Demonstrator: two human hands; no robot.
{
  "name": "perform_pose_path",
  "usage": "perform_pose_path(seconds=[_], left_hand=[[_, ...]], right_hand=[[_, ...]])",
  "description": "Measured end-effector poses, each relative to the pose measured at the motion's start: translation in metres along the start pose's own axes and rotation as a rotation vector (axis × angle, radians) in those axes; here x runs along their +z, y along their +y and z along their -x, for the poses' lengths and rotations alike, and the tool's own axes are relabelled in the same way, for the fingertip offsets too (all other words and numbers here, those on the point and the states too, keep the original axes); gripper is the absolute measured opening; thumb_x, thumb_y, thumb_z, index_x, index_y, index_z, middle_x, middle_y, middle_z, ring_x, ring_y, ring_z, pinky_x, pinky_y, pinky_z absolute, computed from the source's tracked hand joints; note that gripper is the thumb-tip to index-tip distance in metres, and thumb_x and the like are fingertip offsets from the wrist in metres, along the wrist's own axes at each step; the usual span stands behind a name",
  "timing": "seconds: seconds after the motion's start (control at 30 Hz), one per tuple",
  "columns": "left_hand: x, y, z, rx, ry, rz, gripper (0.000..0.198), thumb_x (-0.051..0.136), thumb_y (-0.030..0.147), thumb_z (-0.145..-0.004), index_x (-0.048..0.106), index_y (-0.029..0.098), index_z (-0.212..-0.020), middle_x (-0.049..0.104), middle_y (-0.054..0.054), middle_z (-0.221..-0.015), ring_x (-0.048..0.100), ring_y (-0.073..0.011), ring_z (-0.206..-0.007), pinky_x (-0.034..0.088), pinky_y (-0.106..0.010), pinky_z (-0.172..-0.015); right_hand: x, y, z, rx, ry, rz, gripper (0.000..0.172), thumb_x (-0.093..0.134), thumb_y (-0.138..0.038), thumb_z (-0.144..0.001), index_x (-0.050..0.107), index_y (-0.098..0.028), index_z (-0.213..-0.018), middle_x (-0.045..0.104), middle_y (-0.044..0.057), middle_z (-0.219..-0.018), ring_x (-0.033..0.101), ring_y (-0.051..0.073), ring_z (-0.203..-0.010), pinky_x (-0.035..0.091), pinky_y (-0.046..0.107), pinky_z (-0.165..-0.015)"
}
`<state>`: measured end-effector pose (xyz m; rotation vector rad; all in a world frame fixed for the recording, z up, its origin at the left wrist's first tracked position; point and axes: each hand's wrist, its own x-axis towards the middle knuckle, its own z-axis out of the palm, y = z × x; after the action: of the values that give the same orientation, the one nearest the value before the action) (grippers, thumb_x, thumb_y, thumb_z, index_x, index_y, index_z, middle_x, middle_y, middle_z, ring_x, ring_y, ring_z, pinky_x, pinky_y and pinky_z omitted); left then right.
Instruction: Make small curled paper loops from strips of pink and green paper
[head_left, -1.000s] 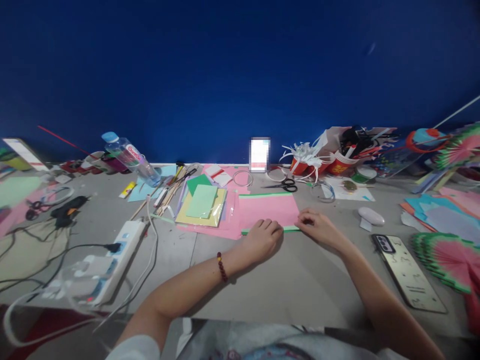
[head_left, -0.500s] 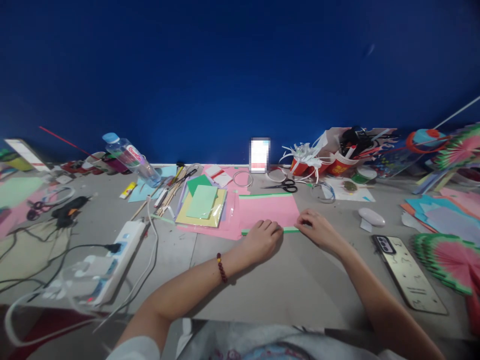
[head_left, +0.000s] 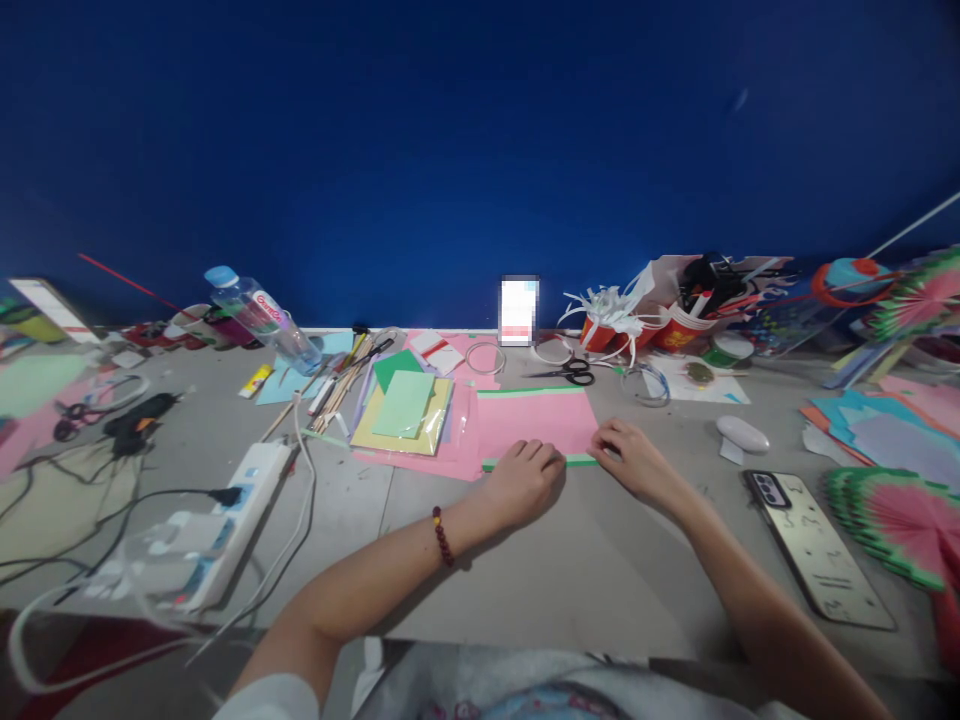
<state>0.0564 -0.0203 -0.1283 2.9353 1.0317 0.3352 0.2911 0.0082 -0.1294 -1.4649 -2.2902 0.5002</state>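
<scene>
A sheet of pink paper (head_left: 534, 420) with green strips along its far and near edges lies flat on the table in front of me. My left hand (head_left: 525, 478) rests at the near edge with its fingers bent and pressed together over the green strip; the thumb is hidden. At the near right corner, my right hand (head_left: 628, 455) is closed in a pinch on the paper's edge. Black scissors (head_left: 574, 372) lie just beyond the sheet. To its left is a clear packet of coloured paper (head_left: 401, 415), partly over more pink paper.
A white power strip (head_left: 240, 520) with cables takes up the left side. A bottle (head_left: 266, 315) leans at the back left. Red cups (head_left: 682, 328) of tools stand at the back right. A phone (head_left: 817, 545) and folded watermelon-coloured fans (head_left: 900, 520) lie to the right.
My right hand has shifted very slightly left at the paper's corner. The left hand and the sheet look the same.
</scene>
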Motion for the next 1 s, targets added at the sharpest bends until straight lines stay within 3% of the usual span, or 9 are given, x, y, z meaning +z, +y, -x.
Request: perform_pose_path(seconds=[0.3, 0.37, 0.47, 0.57, 0.73, 1.0], left_hand=[[0.003, 0.0, 0.001, -0.013, -0.01, 0.013, 0.037, 0.053, 0.019, -0.086, 0.047, 0.015, -0.122, 0.054, -0.011, -0.111, 0.05, -0.0246, -0.101, 0.042, -0.037, -0.083], [0.004, -0.001, 0.002, -0.004, -0.008, 0.018, 0.039, 0.054, 0.02, -0.086, 0.046, 0.015, -0.124, 0.054, -0.011, -0.113, 0.049, -0.0247, -0.102, 0.042, -0.037, -0.084], [0.004, -0.001, 0.002, -0.002, 0.011, 0.027, 0.038, 0.054, 0.022, -0.087, 0.046, 0.015, -0.123, 0.054, -0.011, -0.114, 0.05, -0.0244, -0.103, 0.042, -0.037, -0.085], [0.001, 0.001, 0.0, -0.008, 0.027, 0.014, 0.026, 0.05, 0.021, -0.09, 0.051, 0.014, -0.115, 0.056, -0.011, -0.109, 0.05, -0.0236, -0.1, 0.042, -0.037, -0.083], [-0.004, 0.004, -0.002, -0.015, 0.02, 0.007, 0.019, 0.045, 0.019, -0.094, 0.053, 0.015, -0.11, 0.057, -0.01, -0.105, 0.052, -0.0222, -0.097, 0.043, -0.036, -0.08], [-0.005, 0.005, -0.001, -0.026, -0.007, -0.011, 0.021, 0.043, 0.021, -0.095, 0.052, 0.014, -0.113, 0.058, -0.01, -0.107, 0.052, -0.0227, -0.097, 0.042, -0.036, -0.08]], right_hand=[[-0.01, 0.001, 0.005, 0.108, 0.111, 0.108, 0.017, 0.048, -0.026, -0.085, 0.055, -0.021, -0.07, 0.059, 0.006, -0.077, 0.057, 0.021, -0.073, 0.045, 0.033, -0.068], [-0.012, -0.011, 0.012, 0.097, 0.165, 0.17, 0.018, 0.044, -0.024, -0.088, 0.06, -0.019, -0.082, 0.064, 0.009, -0.086, 0.06, 0.023, -0.081, 0.047, 0.035, -0.075], [0.001, -0.035, 0.027, -0.073, 0.226, 0.206, 0.028, 0.041, -0.021, -0.091, 0.062, -0.017, -0.109, 0.066, 0.013, -0.113, 0.061, 0.025, -0.106, 0.047, 0.039, -0.093], [0.025, -0.054, 0.042, -0.201, 0.137, 0.262, 0.039, 0.04, -0.02, -0.092, 0.055, -0.017, -0.128, 0.06, 0.012, -0.13, 0.055, 0.026, -0.121, 0.041, 0.045, -0.105], [0.048, -0.058, 0.053, -0.155, 0.156, 0.315, 0.044, 0.038, -0.018, -0.092, 0.047, -0.015, -0.136, 0.061, 0.013, -0.129, 0.056, 0.026, -0.121, 0.044, 0.047, -0.104], [0.037, -0.043, 0.057, -0.081, 0.187, 0.376, 0.04, 0.038, -0.013, -0.089, 0.054, -0.017, -0.126, 0.067, 0.012, -0.119, 0.061, 0.027, -0.113, 0.049, 0.043, -0.099]])
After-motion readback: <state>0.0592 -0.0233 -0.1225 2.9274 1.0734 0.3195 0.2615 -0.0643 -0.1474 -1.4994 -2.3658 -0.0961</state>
